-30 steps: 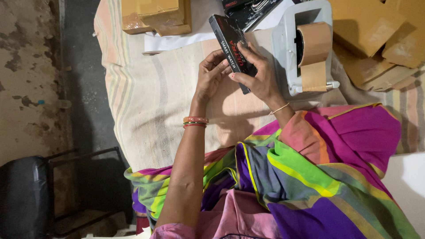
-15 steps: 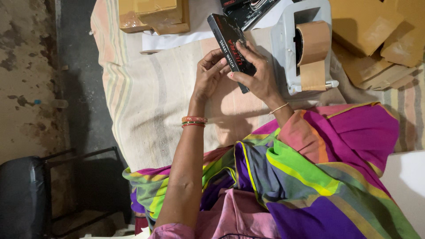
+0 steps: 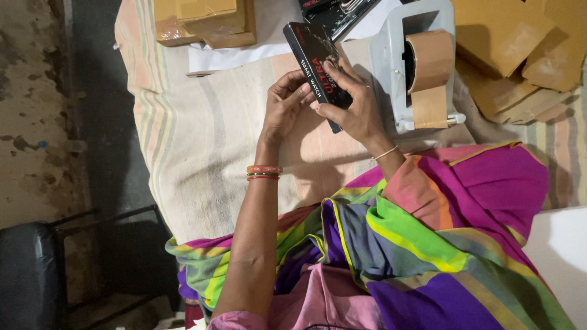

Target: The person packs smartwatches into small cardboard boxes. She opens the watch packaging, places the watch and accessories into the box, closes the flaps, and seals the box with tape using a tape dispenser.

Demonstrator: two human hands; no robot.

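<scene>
— Item one, what's in the hands?

— A long, slim black box (image 3: 318, 67) with red and white print, held tilted above the striped cloth (image 3: 202, 153). The right hand (image 3: 354, 110) wraps its near end from below, thumb along one face and fingers (image 3: 335, 68) curled over the other: closed firmly round it, seemingly to steady it for the other hand.

— And the left hand?

— The left hand (image 3: 284, 107) sits at the box's near long edge, fingers bent in, fingertips (image 3: 304, 89) nearly pinched and touching that edge. It looks like fine work on a flap or seam, though I can't tell which. Not a full grasp.

— Item two, what lies around the fingers?

— Just beyond the right knuckles, a grey tape dispenser (image 3: 403, 73) with a brown tape roll (image 3: 431, 61), a strip hanging ready; probably kept within easy reach. Past the far tip of the box, more dark packets (image 3: 336, 12) on white paper. Off beyond the left hand, sealed cardboard parcels (image 3: 205, 21). Beyond the dispenser, flat cardboard pieces (image 3: 520, 49) in a loose heap.

— Wrists?

— Bangles (image 3: 264, 173) on the left, a thin one on the right.
</scene>
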